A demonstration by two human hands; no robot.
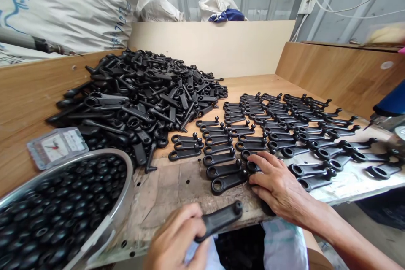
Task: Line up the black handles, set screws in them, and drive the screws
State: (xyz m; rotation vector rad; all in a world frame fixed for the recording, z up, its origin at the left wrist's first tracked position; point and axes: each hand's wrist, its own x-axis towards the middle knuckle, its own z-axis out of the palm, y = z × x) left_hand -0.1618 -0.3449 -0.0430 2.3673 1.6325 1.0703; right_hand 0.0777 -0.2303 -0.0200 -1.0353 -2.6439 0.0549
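My left hand (175, 240) is closed around one black plastic lever (221, 218), held near the table's front edge with its knobbed end pointing right. My right hand (274, 183) lies flat with fingers spread on the near end of the rows of black levers (268, 130), touching the closest ones. These levers lie side by side in several neat rows across the wooden table (177, 185). A big loose pile of the same levers (139, 97) rises at the left back.
A metal bowl (122, 206) full of small black rings sits at the front left. A small clear plastic box (57, 147) leans by the left wall. Wooden boards wall the table; white sacks (69, 4) stand behind. Blue and metal objects (392, 114) sit at the right edge.
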